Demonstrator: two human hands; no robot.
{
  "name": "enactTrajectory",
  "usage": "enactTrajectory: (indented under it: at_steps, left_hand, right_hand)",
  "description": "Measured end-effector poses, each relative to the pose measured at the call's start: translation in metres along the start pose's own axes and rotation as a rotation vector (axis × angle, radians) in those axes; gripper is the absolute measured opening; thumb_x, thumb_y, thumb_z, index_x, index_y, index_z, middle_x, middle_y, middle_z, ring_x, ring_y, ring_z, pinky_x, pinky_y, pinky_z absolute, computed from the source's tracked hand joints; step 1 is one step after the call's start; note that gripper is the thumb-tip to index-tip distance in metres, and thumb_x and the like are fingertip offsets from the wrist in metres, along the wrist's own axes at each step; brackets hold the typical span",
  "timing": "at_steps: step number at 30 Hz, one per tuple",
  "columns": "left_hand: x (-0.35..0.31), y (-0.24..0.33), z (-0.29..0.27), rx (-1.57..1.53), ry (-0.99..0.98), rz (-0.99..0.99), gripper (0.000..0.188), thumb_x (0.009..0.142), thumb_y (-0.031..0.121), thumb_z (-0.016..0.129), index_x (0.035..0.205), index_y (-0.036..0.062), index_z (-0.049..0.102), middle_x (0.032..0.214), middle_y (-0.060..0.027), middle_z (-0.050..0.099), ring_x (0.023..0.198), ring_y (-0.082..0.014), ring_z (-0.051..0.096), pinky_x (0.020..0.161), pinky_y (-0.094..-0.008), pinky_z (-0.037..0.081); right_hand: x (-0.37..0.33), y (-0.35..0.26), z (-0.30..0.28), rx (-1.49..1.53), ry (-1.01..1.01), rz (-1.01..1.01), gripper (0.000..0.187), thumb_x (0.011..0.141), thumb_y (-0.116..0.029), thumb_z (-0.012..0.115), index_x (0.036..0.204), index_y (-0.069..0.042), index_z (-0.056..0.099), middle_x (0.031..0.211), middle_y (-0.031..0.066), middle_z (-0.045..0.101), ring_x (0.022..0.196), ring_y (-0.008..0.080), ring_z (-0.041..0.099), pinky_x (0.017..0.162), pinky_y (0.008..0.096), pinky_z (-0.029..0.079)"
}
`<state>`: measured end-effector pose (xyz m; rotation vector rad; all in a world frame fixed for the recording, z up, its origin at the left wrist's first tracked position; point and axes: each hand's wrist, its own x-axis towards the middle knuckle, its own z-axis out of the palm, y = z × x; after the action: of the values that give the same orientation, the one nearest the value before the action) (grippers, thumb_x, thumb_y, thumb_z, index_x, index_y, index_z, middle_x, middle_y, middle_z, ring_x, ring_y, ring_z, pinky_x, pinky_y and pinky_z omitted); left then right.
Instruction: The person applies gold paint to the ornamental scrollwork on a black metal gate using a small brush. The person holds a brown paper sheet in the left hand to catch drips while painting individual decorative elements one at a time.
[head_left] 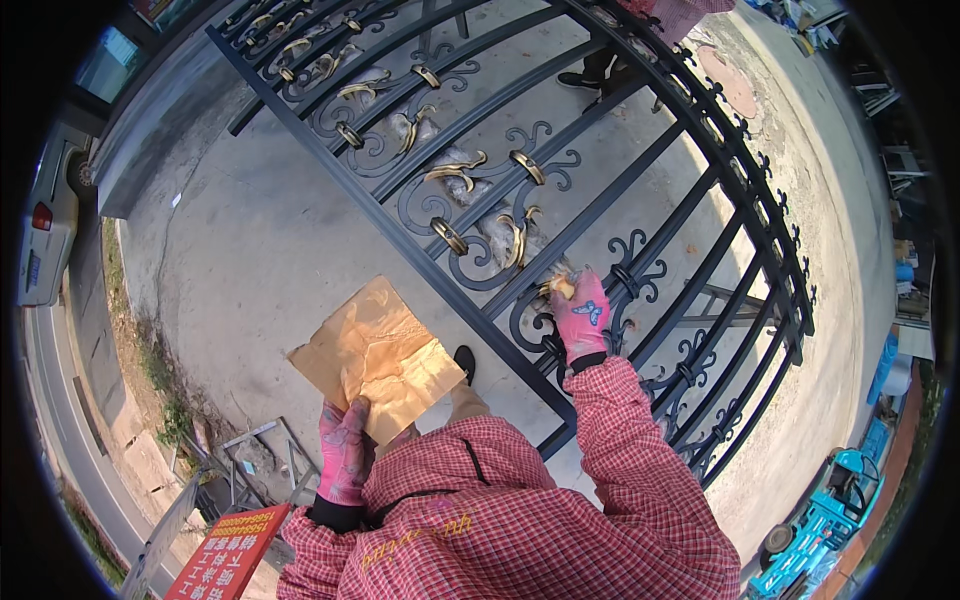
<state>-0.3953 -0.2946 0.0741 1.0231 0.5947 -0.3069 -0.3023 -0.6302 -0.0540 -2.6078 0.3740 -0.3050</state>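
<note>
My left hand (345, 445), in a pink glove, grips the lower edge of a piece of cardboard (375, 350) smeared with gold paint. My right hand (583, 315), also in a pink glove with a blue butterfly patch, is closed on a small paintbrush (562, 280), its pale bristles just past gold-stained fingertips. That hand is over the scrollwork of a dark metal gate (400, 215), beside a bar near its close edge. Farther along, collars (449, 236) and leaf-shaped ornaments (518, 238) are gold. Scrolls (697, 360) to the right of my hand are dark. Whether the bristles touch metal I cannot tell.
Another person (600, 75) stands at the gate's far side. Metal frames (265, 455) and a red sign (228, 550) are at lower left. A white vehicle (48, 225) is at far left, a blue three-wheeled vehicle (820, 525) at lower right. Concrete ground (230, 255) lies below.
</note>
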Motion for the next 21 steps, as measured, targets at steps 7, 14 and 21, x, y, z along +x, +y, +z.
enactTrajectory:
  at_steps: [7, 14, 21]
  left_hand:
    - [0.000, -0.001, -0.004, 0.023, -0.014, 0.016, 0.047, 0.092, 0.016, 0.052, 0.134, 0.0048, 0.034, 0.121, -0.0128, 0.052, 0.096, -0.0242, 0.062, 0.069, -0.0386, 0.059]
    - [0.002, -0.003, -0.004, 0.017, 0.006, 0.032, 0.048, 0.092, 0.015, 0.052, 0.135, 0.0049, 0.032, 0.122, -0.0126, 0.051, 0.096, -0.0236, 0.062, 0.067, -0.0379, 0.059]
    - [0.001, -0.002, -0.004, 0.019, -0.016, 0.026, 0.048, 0.093, 0.015, 0.052, 0.135, 0.0037, 0.033, 0.122, -0.0135, 0.051, 0.097, -0.0236, 0.062, 0.070, -0.0366, 0.059]
  right_hand:
    - [0.010, 0.009, -0.002, 0.110, 0.043, 0.185, 0.029, 0.068, -0.016, 0.071, 0.089, -0.003, 0.055, 0.089, 0.0181, 0.058, 0.084, 0.0378, 0.059, 0.071, 0.0433, 0.048]
    - [0.030, 0.018, -0.012, -0.001, 0.028, 0.000, 0.026, 0.068, -0.014, 0.071, 0.086, -0.002, 0.057, 0.086, 0.0168, 0.060, 0.083, 0.0378, 0.058, 0.070, 0.0424, 0.048]
    - [0.049, 0.037, -0.027, -0.071, -0.065, -0.109, 0.022, 0.069, -0.011, 0.067, 0.089, -0.008, 0.059, 0.089, 0.0130, 0.061, 0.088, 0.0349, 0.057, 0.074, 0.0423, 0.048]
